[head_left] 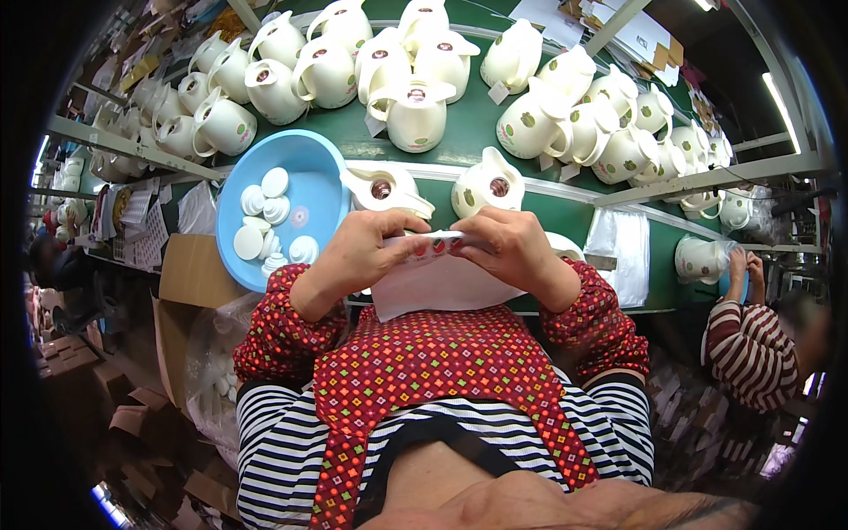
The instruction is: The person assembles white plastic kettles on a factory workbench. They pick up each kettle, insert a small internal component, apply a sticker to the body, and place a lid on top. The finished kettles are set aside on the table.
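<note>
In front of my chest I hold a white sheet (433, 291) with small red oval marks, apparently stickers, along its bent upper edge. My left hand (375, 247) pinches that edge from one side. From the other, my right hand (508, 247) grips it with thumb and fingers. The lower part of the sheet hangs toward my patterned red apron. Just beyond my hands stand two cream jugs without lids, the left jug (371, 187) and the right jug (488, 183), with brown-red openings. Another white rounded thing shows partly behind my right wrist.
At left, a blue basin (231, 208) holds several white lids (276, 183). Many cream jugs (415, 124) crowd the green table's far side. Clear plastic bags (618, 256) lie at right, near a metal rail (707, 179). A co-worker's hands (745, 269) handle a bagged jug at far right.
</note>
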`<state>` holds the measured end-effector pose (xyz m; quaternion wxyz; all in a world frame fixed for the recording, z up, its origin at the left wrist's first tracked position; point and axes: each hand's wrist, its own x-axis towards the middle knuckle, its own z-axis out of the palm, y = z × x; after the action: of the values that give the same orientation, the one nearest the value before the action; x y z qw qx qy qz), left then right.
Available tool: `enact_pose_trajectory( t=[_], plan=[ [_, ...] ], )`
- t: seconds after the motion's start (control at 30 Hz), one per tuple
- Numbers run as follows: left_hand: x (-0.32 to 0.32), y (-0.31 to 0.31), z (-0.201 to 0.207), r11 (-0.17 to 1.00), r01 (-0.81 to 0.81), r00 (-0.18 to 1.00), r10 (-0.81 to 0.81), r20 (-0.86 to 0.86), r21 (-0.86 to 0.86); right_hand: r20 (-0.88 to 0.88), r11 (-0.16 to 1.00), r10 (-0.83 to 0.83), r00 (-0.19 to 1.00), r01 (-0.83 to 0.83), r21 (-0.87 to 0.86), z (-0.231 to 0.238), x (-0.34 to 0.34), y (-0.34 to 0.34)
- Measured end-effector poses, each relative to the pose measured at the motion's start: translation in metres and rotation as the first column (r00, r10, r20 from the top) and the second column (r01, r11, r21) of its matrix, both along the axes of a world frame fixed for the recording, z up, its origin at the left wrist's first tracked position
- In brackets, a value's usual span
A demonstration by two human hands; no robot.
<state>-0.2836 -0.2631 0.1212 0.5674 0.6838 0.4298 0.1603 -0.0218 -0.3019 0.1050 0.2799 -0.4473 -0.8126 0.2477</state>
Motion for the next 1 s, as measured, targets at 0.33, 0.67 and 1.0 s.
enact_pose_trajectory(
  t=[0.33, 0.67, 1.0],
  plan=[
    [-0.005, -0.023, -0.010, 0.975, -0.161, 0.942, 0.199, 0.269, -0.154, -0.266, 0.943, -0.005, 0.964, -0.084, -0.322, 0.011, 0.022, 0.002],
    [0.004, -0.021, -0.011, 0.876, -0.268, 0.824, 0.424, 0.375, -0.400, -0.115, 0.923, -0.068, 0.991, 0.106, 0.369, 0.009, 0.010, 0.007],
    [0.012, -0.017, -0.019, 0.841, -0.220, 0.709, 0.486, 0.511, -0.494, -0.022, 0.940, -0.184, 0.983, 0.182, 0.288, 0.008, 0.000, 0.002]
  ],
)
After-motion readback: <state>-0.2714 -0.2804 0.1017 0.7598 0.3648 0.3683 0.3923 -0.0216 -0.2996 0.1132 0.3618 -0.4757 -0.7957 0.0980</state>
